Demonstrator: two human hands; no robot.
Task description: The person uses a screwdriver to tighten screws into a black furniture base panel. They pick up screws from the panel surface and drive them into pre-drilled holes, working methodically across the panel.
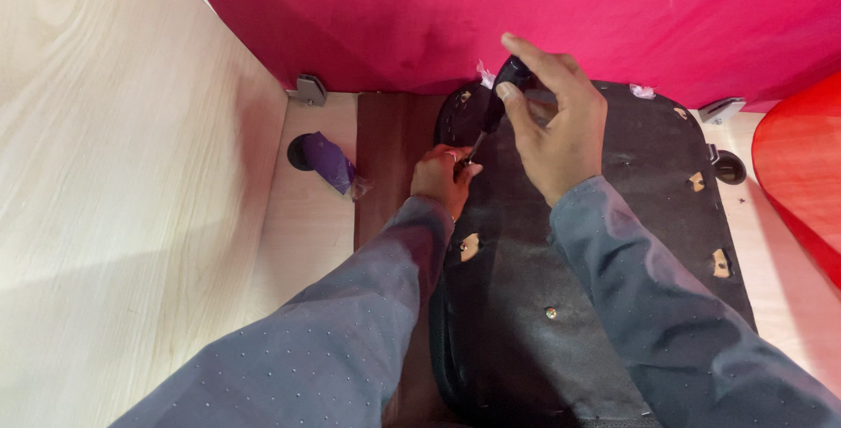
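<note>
- The right hand (552, 126), in the upper middle of the frame, is closed around the dark handle of a screwdriver (492, 108), fingers wrapped over its top end.
- The screwdriver slants down and to the left; its thin shaft ends at the fingertips of the left hand (441, 176).
- The left hand sits just below and left of the right one, its fingers pinched together at the screwdriver's tip; whether a screw is between them is too small to tell.
- Both hands work at the upper left edge of a black seat panel (596, 253), which lies flat and fills the middle and lower right of the frame, with small pale cut-outs along its edges and a shiny stud near its centre.
- Both forearms are in grey dotted sleeves (333, 340) coming up from the bottom edge.
- Under the panel's left side lies a dark brown board (390, 143) on the pale wooden worktop (307, 235).
- A purple wrapped object (330, 162) rests by a round hole in the worktop, left of the hands.
- Pink cloth (526, 7) spans the top of the frame.
</note>
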